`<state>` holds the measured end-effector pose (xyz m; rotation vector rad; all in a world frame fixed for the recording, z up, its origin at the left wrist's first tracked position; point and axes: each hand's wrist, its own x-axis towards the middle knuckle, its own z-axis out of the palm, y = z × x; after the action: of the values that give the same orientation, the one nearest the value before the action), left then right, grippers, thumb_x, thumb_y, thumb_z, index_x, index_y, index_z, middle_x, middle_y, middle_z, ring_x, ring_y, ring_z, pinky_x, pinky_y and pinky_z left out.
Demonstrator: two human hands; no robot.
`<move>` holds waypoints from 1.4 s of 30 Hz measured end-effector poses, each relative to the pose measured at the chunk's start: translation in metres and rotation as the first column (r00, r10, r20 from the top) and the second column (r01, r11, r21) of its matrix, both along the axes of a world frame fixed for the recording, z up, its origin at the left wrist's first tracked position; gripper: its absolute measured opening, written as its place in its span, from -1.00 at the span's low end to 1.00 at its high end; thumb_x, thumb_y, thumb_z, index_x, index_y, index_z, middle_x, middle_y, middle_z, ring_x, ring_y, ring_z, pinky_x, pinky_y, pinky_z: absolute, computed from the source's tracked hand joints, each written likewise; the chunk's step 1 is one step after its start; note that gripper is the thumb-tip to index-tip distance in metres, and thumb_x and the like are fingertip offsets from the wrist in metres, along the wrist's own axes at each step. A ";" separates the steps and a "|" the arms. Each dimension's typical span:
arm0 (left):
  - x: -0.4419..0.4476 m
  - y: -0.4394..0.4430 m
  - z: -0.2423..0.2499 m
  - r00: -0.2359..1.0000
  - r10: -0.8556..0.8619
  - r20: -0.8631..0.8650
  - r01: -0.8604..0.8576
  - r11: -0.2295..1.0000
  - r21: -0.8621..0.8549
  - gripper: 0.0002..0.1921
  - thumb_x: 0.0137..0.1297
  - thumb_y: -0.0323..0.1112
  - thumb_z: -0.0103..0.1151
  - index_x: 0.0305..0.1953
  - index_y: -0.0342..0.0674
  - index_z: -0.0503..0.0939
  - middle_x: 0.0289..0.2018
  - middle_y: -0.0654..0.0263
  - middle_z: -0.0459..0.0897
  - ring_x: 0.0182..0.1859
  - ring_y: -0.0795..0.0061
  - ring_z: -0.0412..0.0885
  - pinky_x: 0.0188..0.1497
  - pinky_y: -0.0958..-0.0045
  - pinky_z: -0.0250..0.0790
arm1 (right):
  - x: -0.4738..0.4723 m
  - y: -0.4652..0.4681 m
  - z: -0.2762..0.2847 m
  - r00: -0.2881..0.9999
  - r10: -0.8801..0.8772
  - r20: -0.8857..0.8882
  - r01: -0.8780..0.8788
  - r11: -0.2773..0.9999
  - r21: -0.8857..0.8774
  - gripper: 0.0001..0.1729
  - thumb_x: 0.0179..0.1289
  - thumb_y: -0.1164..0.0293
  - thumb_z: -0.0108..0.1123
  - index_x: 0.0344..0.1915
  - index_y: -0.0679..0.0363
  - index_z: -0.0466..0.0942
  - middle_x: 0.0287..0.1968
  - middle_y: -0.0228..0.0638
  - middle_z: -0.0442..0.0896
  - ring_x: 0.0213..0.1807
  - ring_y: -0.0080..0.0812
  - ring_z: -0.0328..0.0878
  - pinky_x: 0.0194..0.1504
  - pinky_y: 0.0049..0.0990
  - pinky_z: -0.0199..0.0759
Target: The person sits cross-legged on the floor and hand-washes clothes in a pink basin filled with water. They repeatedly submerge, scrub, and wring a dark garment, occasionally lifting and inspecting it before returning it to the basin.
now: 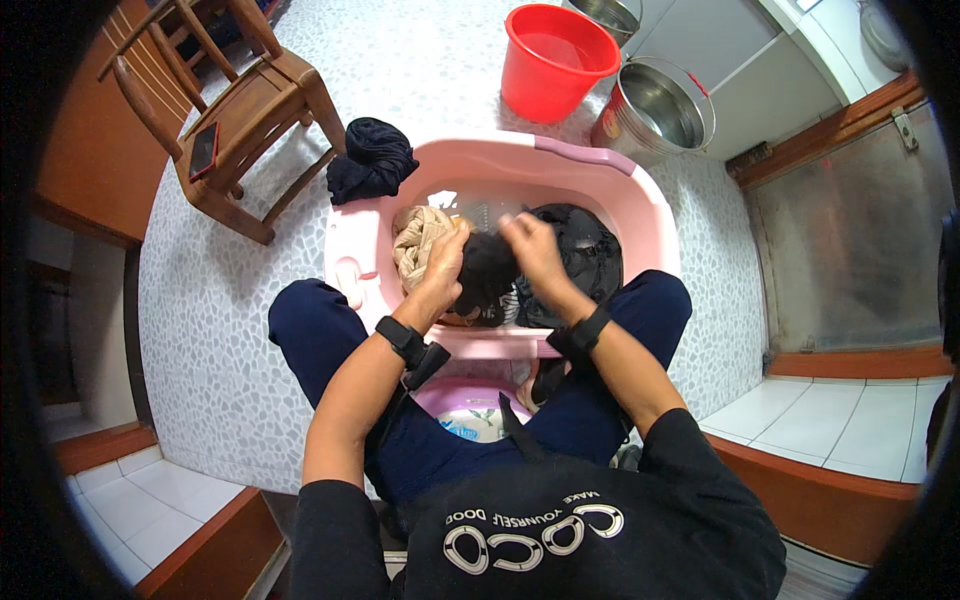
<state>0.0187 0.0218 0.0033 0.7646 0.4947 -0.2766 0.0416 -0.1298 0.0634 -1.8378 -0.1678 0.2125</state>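
A dark, wet piece of cloth (pixel 486 274) hangs over the inside of a pink plastic tub (pixel 652 217). My left hand (pixel 448 259) grips its left side, thumb on top. On the other side, my right hand (pixel 534 244) is motion-blurred with curled fingers close to the cloth; whether it pinches the fabric is unclear. A beige bunched garment (pixel 417 238) lies left of my left hand. Right of my right hand, a black shiny garment (pixel 589 244) rests in shallow water. Between the hands and the far wall, water and a ribbed patch of tub show.
A dark bundled cloth (pixel 371 161) sits on the tub's far-left corner. Beyond the tub stand a red bucket of water (pixel 544 86) and a metal pail (pixel 637 112). A wooden chair (pixel 255 97) at left carries a phone (pixel 203 151). My knees flank the tub.
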 end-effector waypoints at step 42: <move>-0.013 -0.029 -0.018 0.948 0.013 -0.319 0.057 0.977 0.208 -0.45 0.44 0.02 -0.10 -0.03 -0.51 0.52 -0.17 0.16 0.61 -0.13 0.40 0.49 -0.07 0.34 0.33 | -0.028 0.035 -0.016 0.944 0.041 0.327 0.124 0.875 -0.468 -0.49 0.38 0.12 -0.08 -0.57 0.25 0.55 -0.58 0.07 0.54 -0.53 0.14 0.52 -0.48 -0.04 0.36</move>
<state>0.0056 -0.0068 -0.0150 0.9421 0.8331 -0.3749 0.0135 -0.0952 0.0475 -2.3716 -0.3299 -0.0996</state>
